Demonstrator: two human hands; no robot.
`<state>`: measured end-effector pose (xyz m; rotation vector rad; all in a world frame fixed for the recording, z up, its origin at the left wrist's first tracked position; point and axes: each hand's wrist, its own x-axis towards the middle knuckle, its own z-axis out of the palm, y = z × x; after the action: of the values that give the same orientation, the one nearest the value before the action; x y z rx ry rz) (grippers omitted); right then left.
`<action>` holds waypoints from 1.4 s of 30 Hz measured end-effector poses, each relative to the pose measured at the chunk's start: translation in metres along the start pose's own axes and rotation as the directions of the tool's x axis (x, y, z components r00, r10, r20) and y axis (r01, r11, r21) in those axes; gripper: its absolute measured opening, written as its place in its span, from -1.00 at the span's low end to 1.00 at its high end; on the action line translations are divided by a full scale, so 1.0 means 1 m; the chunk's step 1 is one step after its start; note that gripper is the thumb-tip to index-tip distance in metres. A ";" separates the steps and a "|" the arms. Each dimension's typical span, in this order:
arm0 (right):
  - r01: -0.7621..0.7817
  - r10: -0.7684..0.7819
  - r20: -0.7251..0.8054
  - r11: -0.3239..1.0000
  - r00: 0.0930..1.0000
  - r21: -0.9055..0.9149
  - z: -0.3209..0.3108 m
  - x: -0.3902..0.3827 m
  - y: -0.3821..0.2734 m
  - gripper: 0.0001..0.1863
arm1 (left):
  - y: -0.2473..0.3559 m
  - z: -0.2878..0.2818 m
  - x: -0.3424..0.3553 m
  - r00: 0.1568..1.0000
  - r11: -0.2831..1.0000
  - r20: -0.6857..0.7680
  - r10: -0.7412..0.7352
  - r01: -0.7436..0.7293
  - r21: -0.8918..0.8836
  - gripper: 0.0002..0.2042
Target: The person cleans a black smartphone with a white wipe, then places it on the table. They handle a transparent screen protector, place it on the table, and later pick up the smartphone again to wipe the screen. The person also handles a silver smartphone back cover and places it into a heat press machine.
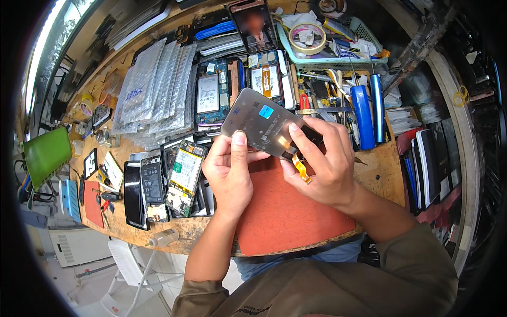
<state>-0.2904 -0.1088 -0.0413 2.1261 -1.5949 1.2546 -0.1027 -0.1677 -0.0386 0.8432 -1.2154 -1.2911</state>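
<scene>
Both my hands grip a phone display panel [256, 119], its dark metallic back facing up and tilted, with a blue sticker [265, 111]. My left hand [229, 174] is closed on the lower left corner, thumb on top. My right hand [330, 166] holds the right end, its index finger pressed on the back. An orange flex cable [301, 169] hangs from that end beside my right thumb. Below the panel lies a red mat [293, 216]. To the left lie opened phones [183, 174] with batteries showing; two more opened phones [209, 95] lie behind the panel.
The crowded wooden bench [377, 182] holds bubble-wrap sleeves [145, 90], a teal basket [335, 62] with tape, blue-handled tools [362, 119], a propped phone [252, 27] and a green object [47, 156] at left. A white folding chair [127, 264] stands below left; stacked dark cases [425, 169] are at right.
</scene>
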 end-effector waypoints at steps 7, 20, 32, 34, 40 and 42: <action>0.001 -0.001 -0.010 1.000 1.000 0.009 0.000 0.001 0.000 -0.21 | 0.001 0.002 -0.001 1.000 0.998 0.012 0.014 -0.013 -0.053 -0.76; 0.000 0.001 -0.007 1.000 1.000 0.020 0.000 0.002 0.000 -0.25 | 0.001 0.001 -0.002 1.000 0.999 0.019 0.001 0.000 -0.046 -0.80; 0.003 -0.003 -0.009 1.000 1.000 0.019 0.000 0.002 0.000 -0.26 | 0.001 0.003 -0.002 1.000 1.000 0.008 0.002 -0.002 -0.031 -0.79; 0.009 -0.008 -0.013 1.000 1.000 0.022 0.000 0.002 0.000 -0.26 | 0.001 0.002 -0.002 1.000 0.999 0.022 0.002 -0.001 -0.042 -0.79; 0.010 -0.010 -0.011 1.000 1.000 0.014 0.000 0.002 0.000 -0.26 | 0.000 0.001 -0.002 1.000 0.999 0.027 0.015 -0.014 -0.047 -0.79; 0.013 -0.013 -0.011 1.000 1.000 0.010 0.000 0.003 0.000 -0.26 | 0.000 0.001 -0.002 0.999 0.999 0.032 0.015 -0.014 -0.033 -0.79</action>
<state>-0.2904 -0.1107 -0.0395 2.1287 -1.5712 1.2702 -0.1034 -0.1659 -0.0384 0.7909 -1.2207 -1.3139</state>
